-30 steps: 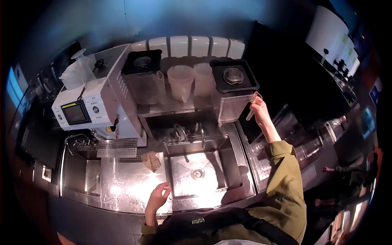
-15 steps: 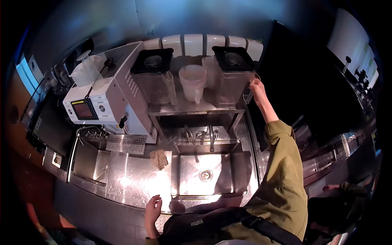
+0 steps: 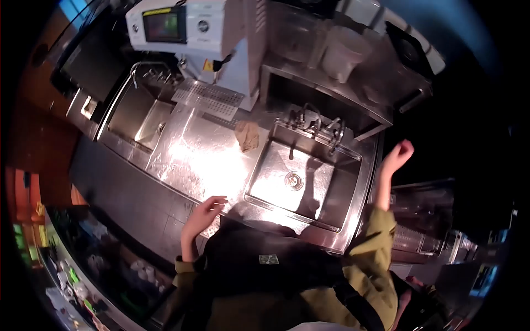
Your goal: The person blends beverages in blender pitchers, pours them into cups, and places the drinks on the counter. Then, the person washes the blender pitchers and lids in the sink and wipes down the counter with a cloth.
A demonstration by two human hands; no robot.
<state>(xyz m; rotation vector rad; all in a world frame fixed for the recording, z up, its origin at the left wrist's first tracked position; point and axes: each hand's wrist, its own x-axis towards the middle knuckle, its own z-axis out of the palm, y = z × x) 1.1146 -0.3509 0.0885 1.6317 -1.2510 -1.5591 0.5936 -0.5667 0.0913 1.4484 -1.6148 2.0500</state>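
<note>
My right hand (image 3: pixel 398 156) is raised off the right edge of the sink counter, its fingers curled in and nothing visible in them. My left hand (image 3: pixel 205 215) hovers at the counter's front edge, fingers stretched out and holding nothing. Between the hands lies a steel sink (image 3: pixel 271 177) with a round drain, its taps (image 3: pixel 337 135) along the back. A crumpled brown cloth (image 3: pixel 247 136) rests on the wet steel counter (image 3: pixel 185 138) left of the sink. On the raised shelf (image 3: pixel 326 83) stand a translucent white jug (image 3: pixel 345 52) and a clear container with a black lid (image 3: pixel 408 52).
A white machine (image 3: pixel 221 27) with a small screen stands at the back left, above a perforated drip tray (image 3: pixel 210 99). A second sink (image 3: pixel 135 121) is at the far left. Shelves with assorted items (image 3: pixel 83 276) lie behind me on the left; part of another person shows at lower right.
My right hand has come away from the right lidded container and moved down toward me. My left hand has shifted slightly up. The view has tilted down and turned.
</note>
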